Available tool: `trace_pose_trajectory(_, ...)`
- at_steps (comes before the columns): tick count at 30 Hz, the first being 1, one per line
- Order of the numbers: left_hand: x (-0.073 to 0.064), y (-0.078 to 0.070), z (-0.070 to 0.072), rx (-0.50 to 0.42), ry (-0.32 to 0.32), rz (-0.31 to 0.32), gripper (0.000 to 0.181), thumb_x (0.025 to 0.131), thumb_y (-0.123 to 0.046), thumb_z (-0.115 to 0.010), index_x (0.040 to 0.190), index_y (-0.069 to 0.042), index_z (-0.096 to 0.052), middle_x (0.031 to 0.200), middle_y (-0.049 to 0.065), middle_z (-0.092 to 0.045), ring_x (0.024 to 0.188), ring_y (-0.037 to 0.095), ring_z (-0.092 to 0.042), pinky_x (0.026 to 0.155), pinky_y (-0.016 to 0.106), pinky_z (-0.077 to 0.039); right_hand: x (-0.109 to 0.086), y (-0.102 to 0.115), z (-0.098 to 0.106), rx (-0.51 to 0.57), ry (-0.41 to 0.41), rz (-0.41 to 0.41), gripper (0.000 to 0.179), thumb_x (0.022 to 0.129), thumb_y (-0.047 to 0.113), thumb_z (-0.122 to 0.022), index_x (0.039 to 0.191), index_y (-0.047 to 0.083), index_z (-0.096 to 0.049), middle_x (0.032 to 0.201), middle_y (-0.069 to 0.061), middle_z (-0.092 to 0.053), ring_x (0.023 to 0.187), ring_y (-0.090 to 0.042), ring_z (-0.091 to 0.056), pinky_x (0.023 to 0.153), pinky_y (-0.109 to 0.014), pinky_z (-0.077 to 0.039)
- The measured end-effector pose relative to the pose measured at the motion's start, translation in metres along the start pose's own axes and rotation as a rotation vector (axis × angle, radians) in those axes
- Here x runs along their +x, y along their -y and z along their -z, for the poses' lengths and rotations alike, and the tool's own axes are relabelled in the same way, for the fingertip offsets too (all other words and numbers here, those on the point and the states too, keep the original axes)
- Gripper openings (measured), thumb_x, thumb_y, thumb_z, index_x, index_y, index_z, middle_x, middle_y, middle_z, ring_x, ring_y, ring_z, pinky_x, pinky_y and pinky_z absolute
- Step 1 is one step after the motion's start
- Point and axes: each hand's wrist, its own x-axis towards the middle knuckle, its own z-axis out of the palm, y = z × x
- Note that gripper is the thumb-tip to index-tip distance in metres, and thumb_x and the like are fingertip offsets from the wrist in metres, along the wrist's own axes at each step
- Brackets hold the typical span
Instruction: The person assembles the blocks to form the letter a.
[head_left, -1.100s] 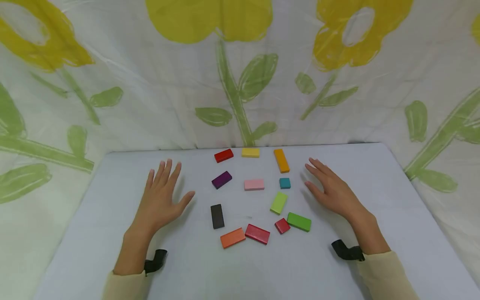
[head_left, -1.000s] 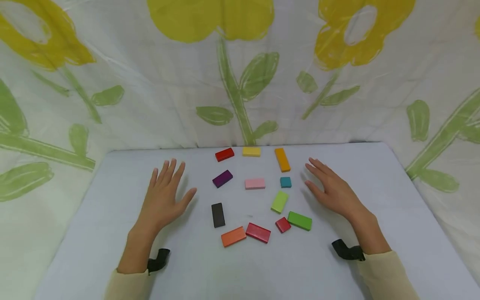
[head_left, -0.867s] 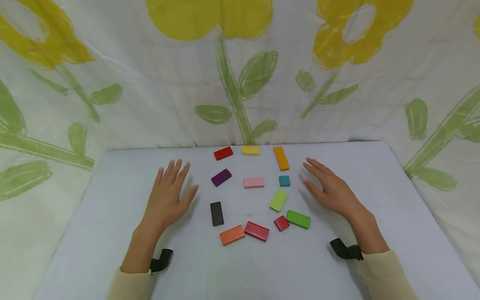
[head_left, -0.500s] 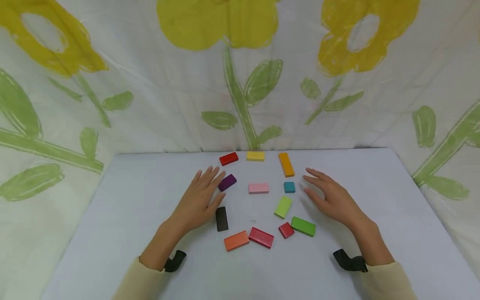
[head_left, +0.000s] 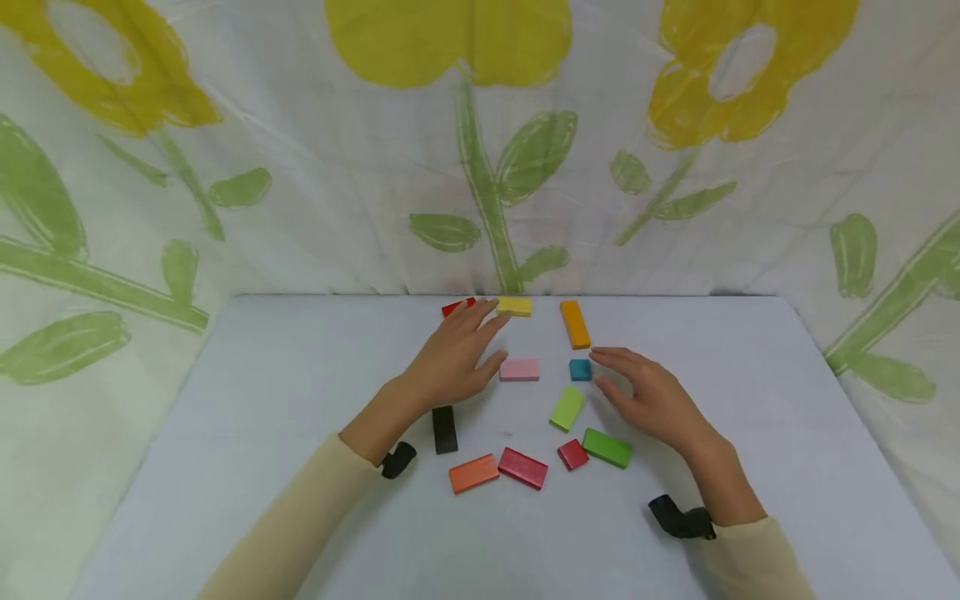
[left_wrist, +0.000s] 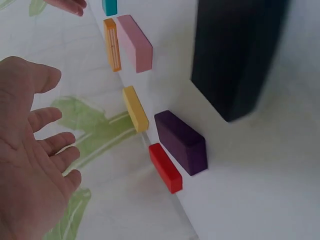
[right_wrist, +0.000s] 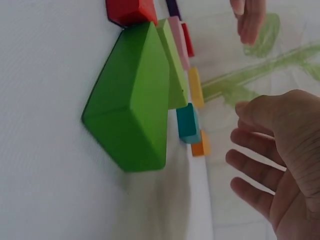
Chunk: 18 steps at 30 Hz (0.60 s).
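My left hand (head_left: 456, 354) hovers over the far left of the blocks, fingers spread and holding nothing. Its fingertips partly cover the red block (head_left: 454, 308) and reach the edge of the yellow block (head_left: 516, 307) in the head view. The purple block (left_wrist: 181, 142) is hidden there but shows in the left wrist view. The thumb tip overlaps the pink block (head_left: 521, 370). With fingers loosely bent, my right hand (head_left: 654, 402) is just right of the teal block (head_left: 581, 370). Nothing is in it, and the right wrist view shows a gap between hand and blocks.
Around lie an orange-yellow block (head_left: 575, 325), a lime block (head_left: 567, 409), a green block (head_left: 607, 448), a small red block (head_left: 573, 455), a crimson block (head_left: 523, 468), an orange block (head_left: 474, 473) and a black block (head_left: 445, 431). A flowered cloth (head_left: 360, 183) hangs behind the white table (head_left: 480, 550).
My left hand has moved right and away from me, from the left of the blocks to over the purple one. The right hand has shifted slightly left toward the teal block.
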Motion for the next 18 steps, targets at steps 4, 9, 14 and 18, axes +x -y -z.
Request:
trace_pose_trajectory(4, 0.017, -0.002, -0.006, -0.003, 0.015, 0.007, 0.060, 0.107, -0.033, -0.060, 0.161, -0.012, -0.045, 0.169, 0.013, -0.042, 0.160, 0.030, -0.036, 0.135, 0.048, -0.024, 0.007, 0.005, -0.004, 0.009, -0.004, 0.003, 0.039, 0.102, 0.019, -0.071, 0.140, 0.009, -0.068, 0.139, -0.012, -0.071, 0.132, -0.036, -0.065, 0.108, -0.058, -0.056)
trace_pose_trajectory(9, 0.035, -0.005, -0.012, -0.024, 0.047, 0.000, 0.056, 0.107, -0.033, -0.062, 0.158, -0.014, -0.050, 0.166, 0.010, -0.048, 0.157, 0.029, -0.041, 0.132, 0.047, -0.032, 0.014, 0.009, -0.009, -0.008, -0.007, 0.026, 0.035, 0.100, 0.020, -0.074, 0.133, 0.006, -0.072, 0.130, -0.011, -0.074, 0.122, -0.033, -0.071, 0.103, -0.054, -0.060)
trace_pose_trajectory(14, 0.054, -0.011, -0.016, -0.019, 0.081, -0.021, 0.054, 0.107, -0.036, -0.061, 0.157, -0.016, -0.052, 0.165, 0.008, -0.049, 0.156, 0.027, -0.044, 0.131, 0.046, -0.035, 0.020, 0.010, -0.007, -0.016, -0.014, 0.044, 0.036, 0.098, 0.019, -0.076, 0.131, 0.004, -0.073, 0.129, -0.013, -0.074, 0.121, -0.034, -0.071, 0.103, -0.056, -0.060)
trace_pose_trajectory(18, 0.069, -0.016, -0.023, 0.003, 0.105, -0.047, 0.054, 0.109, -0.038, -0.058, 0.158, -0.017, -0.051, 0.165, 0.007, -0.050, 0.154, 0.026, -0.046, 0.131, 0.044, -0.036, 0.021, 0.009, 0.000, -0.024, -0.019, 0.032, 0.036, 0.099, 0.018, -0.076, 0.131, 0.004, -0.073, 0.132, -0.015, -0.072, 0.125, -0.037, -0.069, 0.105, -0.058, -0.058)
